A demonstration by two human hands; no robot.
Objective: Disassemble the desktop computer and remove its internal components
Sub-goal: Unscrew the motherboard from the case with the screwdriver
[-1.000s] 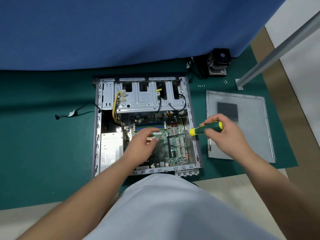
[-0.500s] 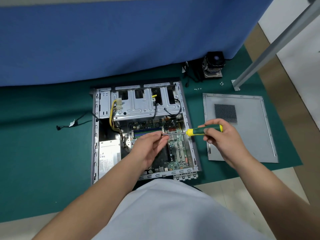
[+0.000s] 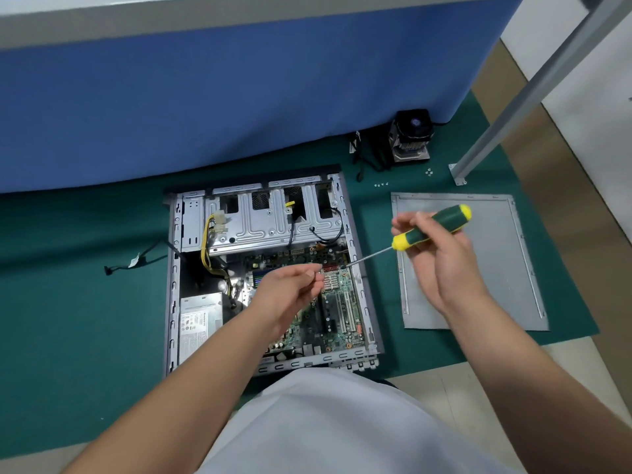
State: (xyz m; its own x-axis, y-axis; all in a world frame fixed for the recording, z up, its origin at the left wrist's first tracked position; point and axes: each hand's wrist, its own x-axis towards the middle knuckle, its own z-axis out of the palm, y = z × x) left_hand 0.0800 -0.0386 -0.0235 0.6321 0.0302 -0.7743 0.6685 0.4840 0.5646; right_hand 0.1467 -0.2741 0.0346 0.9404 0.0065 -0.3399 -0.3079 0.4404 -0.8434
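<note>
From the head camera I look down on the open grey steel desktop computer case (image 3: 172,285), lying on its side on the dark green mat (image 3: 68,319), and I take every place from that case. Inside its right half sits the green motherboard (image 3: 337,323), which I judge light but fragile: thin, a little flexible and studded with parts, so I would lift it by its bare edges, never by the slots or the small finned heatsink. My left hand (image 3: 290,292) hovers over the middle of the board, fingers (image 3: 313,273) curled and pinching something tiny that I take for a screw, though it is too small to be sure. My right hand (image 3: 441,258), above the case's right wall, grips the green-and-yellow-handled screwdriver (image 3: 432,227), its shaft slanting down-left toward the board's upper right. In the way of lifting the board, I judge, are the silver drive cage (image 3: 273,227) overhanging its far edge, the yellow and black cables draping from it, and the grey power supply box (image 3: 198,319) at the case's near left. Right of the case lies the flat grey side panel (image 3: 513,268); beyond its far right corner stand a black cooler fan (image 3: 412,138) and some loose screws (image 3: 381,184); a loose black cable (image 3: 136,260) lies to its left.
</note>
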